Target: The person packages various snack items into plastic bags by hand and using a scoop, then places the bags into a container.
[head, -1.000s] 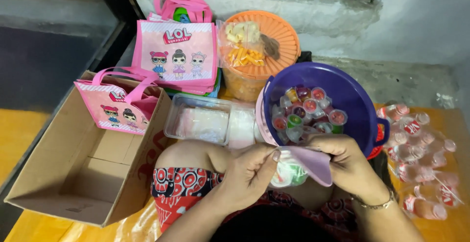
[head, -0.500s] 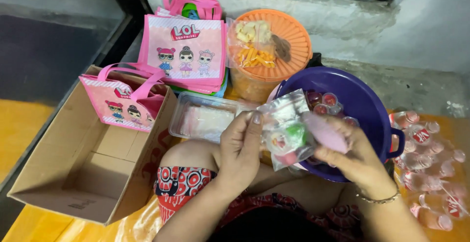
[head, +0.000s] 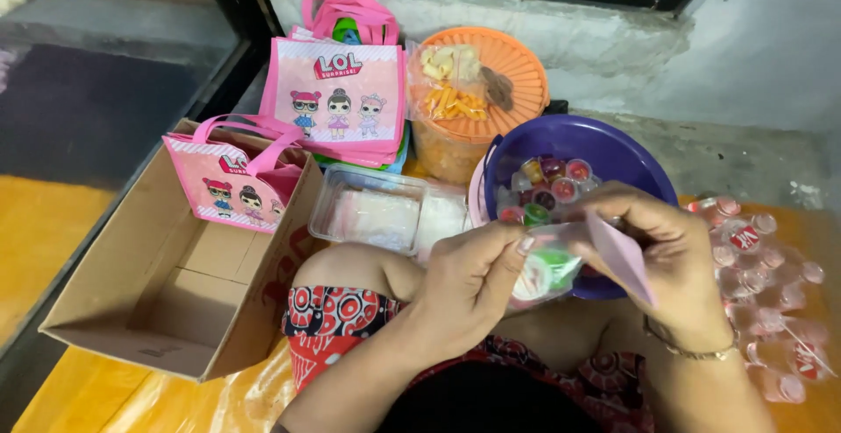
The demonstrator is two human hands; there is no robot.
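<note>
Progress: I am filling the small clear plastic packet (head: pixel 547 268) with jelly cups, mouth unsealed, many cups waiting in the round purple plastic basin (head: pixel 604 157) | Hands: my left hand (head: pixel 469 288) and right hand (head: pixel 670 253) are both pinching it | Place: over my lap, before the basin | Axis: running left-right, mouth seemingly upward.

head cam | steep downward look | close over lap | floor edges likely cropped

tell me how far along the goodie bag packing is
Done: one pink bag stands in the cardboard box. In hand: both hands, left hand and right hand, hold a clear pouch with jelly cups inside. Left: more pink bags stacked behind, jelly cups in the purple bowl.
</note>
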